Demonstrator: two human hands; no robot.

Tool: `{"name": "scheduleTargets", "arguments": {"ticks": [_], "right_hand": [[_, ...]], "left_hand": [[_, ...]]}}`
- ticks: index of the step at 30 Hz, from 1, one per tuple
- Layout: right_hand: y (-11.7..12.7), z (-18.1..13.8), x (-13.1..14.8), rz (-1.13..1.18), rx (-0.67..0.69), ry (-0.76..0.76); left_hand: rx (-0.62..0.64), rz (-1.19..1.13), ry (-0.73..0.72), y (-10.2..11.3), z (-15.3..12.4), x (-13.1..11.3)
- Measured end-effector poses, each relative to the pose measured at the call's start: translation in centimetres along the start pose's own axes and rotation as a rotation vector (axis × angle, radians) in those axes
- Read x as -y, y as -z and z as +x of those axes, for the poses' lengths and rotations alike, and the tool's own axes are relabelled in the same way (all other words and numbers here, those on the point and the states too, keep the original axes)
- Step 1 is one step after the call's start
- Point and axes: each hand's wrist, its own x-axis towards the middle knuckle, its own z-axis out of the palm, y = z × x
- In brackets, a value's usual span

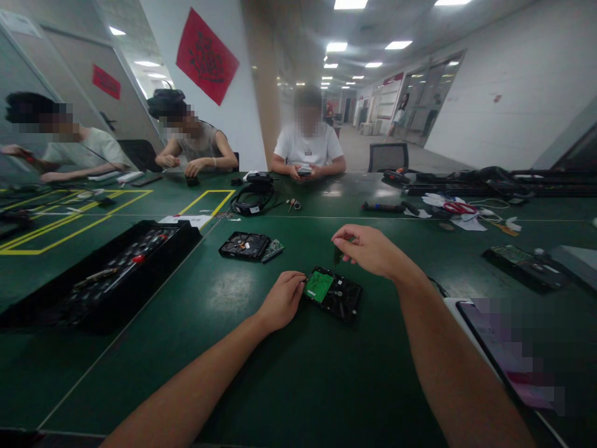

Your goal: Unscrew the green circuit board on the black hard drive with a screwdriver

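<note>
Green-matted bench [289, 386] carries, toward the middle of its near edge, a black hard drive [342, 298] whose left end the left hand [280, 303] grips with curled fingers, while the right hand [370, 252] just above pinches a small screwdriver [336, 255] upright over it.
</note>
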Motion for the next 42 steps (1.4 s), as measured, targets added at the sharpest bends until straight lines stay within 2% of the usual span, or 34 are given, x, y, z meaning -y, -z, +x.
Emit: {"name": "scheduleTargets", "arguments": {"ticks": [39, 42], "right_hand": [[-0.1, -0.1, 0.1, 0.059, -0.023, -0.026], [0.0, -0.1, 0.2, 0.021, -0.022, 0.009]], "left_hand": [[-0.011, -0.061, 0.034, 0.7, 0.0, -0.7], [-0.002, -0.065, 0.032, 0.8, 0.1, -0.8]]}}
